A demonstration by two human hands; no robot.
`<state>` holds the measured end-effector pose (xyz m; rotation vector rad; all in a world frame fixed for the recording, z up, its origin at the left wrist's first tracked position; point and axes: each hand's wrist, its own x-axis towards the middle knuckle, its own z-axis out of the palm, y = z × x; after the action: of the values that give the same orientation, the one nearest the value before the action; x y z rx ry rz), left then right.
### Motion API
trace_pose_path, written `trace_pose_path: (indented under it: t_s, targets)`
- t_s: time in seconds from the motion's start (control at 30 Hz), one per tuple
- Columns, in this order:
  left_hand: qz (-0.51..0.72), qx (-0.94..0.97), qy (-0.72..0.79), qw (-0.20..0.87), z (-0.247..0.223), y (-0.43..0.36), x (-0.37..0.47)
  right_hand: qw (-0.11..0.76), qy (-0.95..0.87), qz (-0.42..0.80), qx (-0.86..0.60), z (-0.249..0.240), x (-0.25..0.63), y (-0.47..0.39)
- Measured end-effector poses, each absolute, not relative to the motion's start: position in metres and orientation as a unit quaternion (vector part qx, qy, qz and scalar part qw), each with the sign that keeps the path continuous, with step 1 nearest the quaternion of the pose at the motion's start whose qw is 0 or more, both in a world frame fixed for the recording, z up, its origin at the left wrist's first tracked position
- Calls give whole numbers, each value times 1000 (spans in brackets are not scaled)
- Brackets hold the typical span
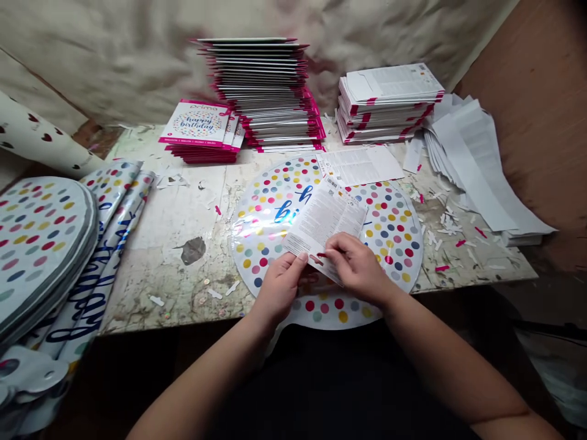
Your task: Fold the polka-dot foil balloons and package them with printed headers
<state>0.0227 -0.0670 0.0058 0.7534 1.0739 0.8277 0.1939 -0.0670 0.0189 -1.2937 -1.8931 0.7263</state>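
Note:
A white printed card [321, 223] is held tilted above a round dotted foil balloon [266, 244] lying flat at the table's front edge. My left hand [281, 282] pinches the card's lower left corner between thumb and fingers. My right hand [355, 267] is closed at the card's lower edge, fingertips pressed together beside a small dark red slot-shaped spot. Whether a loose piece is between those fingertips is too small to tell. Another printed card [367, 165] lies flat just behind, over the balloon's back edge.
Tall pink-edged stack [275, 91] at the back centre, "happy birthday" packets [197, 128] to its left, printed card stack [389, 98] to its right. White paper strips [486, 165] lie at right, with small cut scraps [449, 223]. Dotted balloons [41, 238] are piled at left.

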Motion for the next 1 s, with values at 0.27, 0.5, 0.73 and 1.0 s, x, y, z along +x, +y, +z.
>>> trace_pose_path:
  t_s: [0.27, 0.5, 0.73, 1.0]
  targets:
    - [392, 621, 512, 445, 37, -59, 10, 201, -719, 33, -664, 47, 304, -82]
    - [478, 739, 369, 298, 98, -43, -9, 406, -676, 355, -502, 68, 255, -40]
    - [429, 601, 361, 569, 69, -35, -48, 508, -388, 665, -386, 58, 184, 3]
    - [505, 613, 597, -111, 98, 50, -143, 410, -396, 663, -485, 19, 185, 10]
